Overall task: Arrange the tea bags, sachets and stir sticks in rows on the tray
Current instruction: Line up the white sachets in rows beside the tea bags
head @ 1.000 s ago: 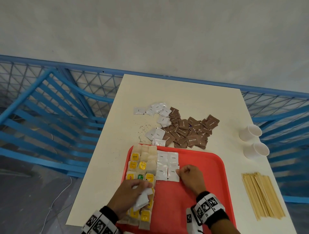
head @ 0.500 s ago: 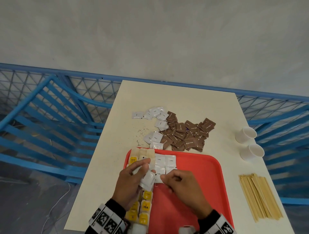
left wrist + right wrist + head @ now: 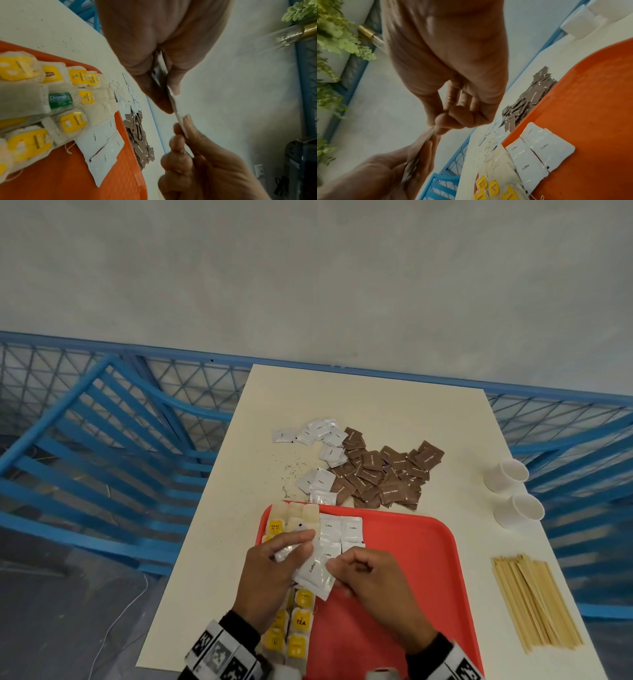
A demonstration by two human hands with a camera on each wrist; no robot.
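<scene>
Pinching glossy white coffee sachets point(image 3: 312, 571), left hand point(image 3: 274, 573) and right hand point(image 3: 371, 587) hover above the tray point(image 3: 411, 559).

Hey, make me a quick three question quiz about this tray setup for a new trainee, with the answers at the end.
1. True or false: the stir sticks are already on the red tray.
2. Which sachets already lie on the tray: A) brown sugar sachets, B) white coffee sachets, C) both?
3. What do the left hand and right hand hold between them?

Key: 1. False, they lie on the table right of the tray. 2. B. 3. A small stack of white sachets.
</scene>
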